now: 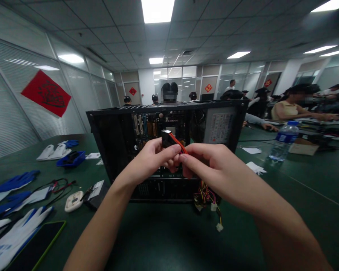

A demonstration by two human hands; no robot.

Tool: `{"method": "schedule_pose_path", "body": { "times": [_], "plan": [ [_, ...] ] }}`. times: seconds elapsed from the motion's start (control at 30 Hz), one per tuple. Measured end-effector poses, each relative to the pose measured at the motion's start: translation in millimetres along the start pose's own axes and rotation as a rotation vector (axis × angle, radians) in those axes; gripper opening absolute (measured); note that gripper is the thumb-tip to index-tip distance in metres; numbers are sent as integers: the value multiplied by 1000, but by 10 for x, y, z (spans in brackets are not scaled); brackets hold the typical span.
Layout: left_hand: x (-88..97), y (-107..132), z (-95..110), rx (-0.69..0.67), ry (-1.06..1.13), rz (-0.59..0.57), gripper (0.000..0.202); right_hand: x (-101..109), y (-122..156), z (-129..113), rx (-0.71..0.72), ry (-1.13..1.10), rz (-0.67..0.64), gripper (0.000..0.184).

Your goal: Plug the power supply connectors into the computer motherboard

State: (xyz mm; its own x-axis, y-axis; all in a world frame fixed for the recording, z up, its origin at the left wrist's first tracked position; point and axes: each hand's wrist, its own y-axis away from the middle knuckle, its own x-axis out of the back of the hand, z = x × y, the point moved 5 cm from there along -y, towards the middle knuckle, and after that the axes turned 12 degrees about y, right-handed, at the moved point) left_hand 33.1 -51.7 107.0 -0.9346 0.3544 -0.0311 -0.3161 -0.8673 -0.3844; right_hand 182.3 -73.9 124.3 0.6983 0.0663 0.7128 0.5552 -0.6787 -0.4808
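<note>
Hands nearly meet in the head view: the left hand (150,158) has thumb and fingers closed around a black connector (166,139), while the right hand (214,160) pinches its orange-red wires (178,142). Both are held before an open computer case (101,139) standing on the green tabletop (158,237), where multicoloured power cables (205,195) spill out below the right hand.

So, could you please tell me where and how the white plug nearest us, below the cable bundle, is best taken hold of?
Probably pinch the white plug by the sides of its blocky body, coming from the near side: it lies out in front of the computer case, while its thin wires run back towards the cable bundle.
</note>
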Motion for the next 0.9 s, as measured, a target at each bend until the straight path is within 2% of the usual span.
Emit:
{"method": "schedule_pose_path", "body": {
  "times": [0.1, 0.2, 0.33, 0.5, 0.67, 0.9],
  "plan": [
    [20, 4, 78, -77, -19, 72, 33, -8, -10, 21, -10, -12, 71, 28],
    [46, 24, 139, -152, 53, 184, 34, -46, -29, 43, -10, -54, 136, 31],
    [66, 31, 105, -139, 197, 279, 48, -79, -66, 113, -37, -164, 220, 33],
    [58, 25, 78, -70, 318, 231, 52, -68, -101, 197, -77, -343, 259, 32],
    [55, 51, 108, -27, 351, 142, 43, -110, -122, 192, -86, -365, 130, 37],
    [48, 91, 111, -104, 269, 110, 59, -218, -150, 242, -105, -472, 34, 43]
  ]
}}
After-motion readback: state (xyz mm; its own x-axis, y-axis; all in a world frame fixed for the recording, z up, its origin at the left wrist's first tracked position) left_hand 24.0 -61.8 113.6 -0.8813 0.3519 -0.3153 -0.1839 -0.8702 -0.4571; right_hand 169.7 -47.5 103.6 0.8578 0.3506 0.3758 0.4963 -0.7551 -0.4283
